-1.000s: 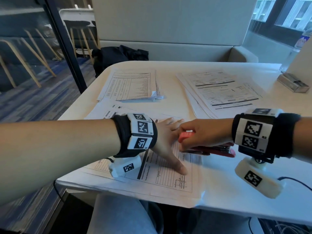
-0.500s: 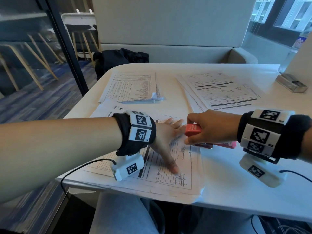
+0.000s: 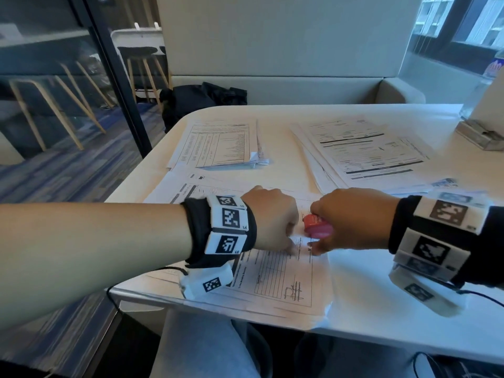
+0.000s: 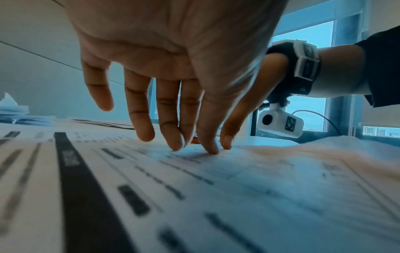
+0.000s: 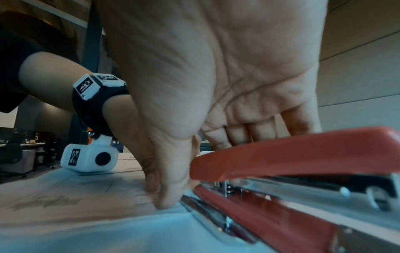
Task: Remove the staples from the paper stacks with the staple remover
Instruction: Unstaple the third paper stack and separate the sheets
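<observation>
Left hand (image 3: 272, 222) flat on near printed paper stack (image 3: 275, 276); right hand (image 3: 354, 219) clamps red metal stapler-type remover (image 3: 317, 226) — staple unseen, two far stacks wait.

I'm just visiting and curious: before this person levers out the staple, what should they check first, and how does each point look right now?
1. Paper stack held down: ok; left hand has fingertips pressing the top sheet.
2. Tool gripped: ok; right hand holds the red stapler-style tool from above.
3. Tool at the stack's edge: ok; its front end lies at the paper's right edge.
4. Tool tip under the staple: cannot tell; no staple shows in any view.
5. Left fingertips clear of the tool's tip: cannot tell; they sit very close to it.
6. Other stacks out of the way: ok; they lie farther back on the table.
</observation>
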Available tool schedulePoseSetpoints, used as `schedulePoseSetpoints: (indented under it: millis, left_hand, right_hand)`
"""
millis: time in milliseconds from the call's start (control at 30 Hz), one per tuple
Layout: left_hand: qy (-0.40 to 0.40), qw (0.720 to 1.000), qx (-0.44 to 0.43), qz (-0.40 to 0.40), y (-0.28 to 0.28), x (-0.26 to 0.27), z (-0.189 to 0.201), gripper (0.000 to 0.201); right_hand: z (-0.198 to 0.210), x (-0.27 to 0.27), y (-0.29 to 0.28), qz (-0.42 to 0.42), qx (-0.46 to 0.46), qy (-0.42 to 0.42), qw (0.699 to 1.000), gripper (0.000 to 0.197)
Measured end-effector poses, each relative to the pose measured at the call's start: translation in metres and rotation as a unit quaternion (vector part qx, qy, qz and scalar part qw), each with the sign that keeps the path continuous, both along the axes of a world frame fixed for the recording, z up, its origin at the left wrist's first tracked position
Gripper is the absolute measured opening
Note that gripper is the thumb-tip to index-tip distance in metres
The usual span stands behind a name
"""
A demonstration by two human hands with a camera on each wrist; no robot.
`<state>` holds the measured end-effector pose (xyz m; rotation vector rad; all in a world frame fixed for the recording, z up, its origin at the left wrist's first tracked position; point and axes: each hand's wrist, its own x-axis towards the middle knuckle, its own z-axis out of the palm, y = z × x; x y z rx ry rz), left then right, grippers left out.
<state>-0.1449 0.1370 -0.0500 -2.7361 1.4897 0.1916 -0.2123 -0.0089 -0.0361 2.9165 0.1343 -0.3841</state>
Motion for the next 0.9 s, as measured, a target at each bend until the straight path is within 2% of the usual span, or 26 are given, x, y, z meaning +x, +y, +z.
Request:
schedulePoseSetpoints:
  millis: [333, 700, 900]
  left_hand:
    - [-0.008, 1.000, -0.013, -0.015, -0.001, -0.006, -0.002, 0.013]
    - [-0.099, 0.990, 0.065, -0.081, -0.003, -0.012, -0.003, 0.020]
    - [-0.075, 0.990, 0.102, -0.061, -0.003, -0.012, -0.001, 0.028]
  right_hand:
    - [-0.001, 0.009, 0.005, 0.001, -0.029, 0.006, 1.000, 0.060]
    - [0.001, 0.008, 0.005, -0.008, -0.023, 0.015, 1.000, 0.053]
    - [0.003, 0.008, 0.007, -0.001, -0.046, 0.026, 0.999, 0.055]
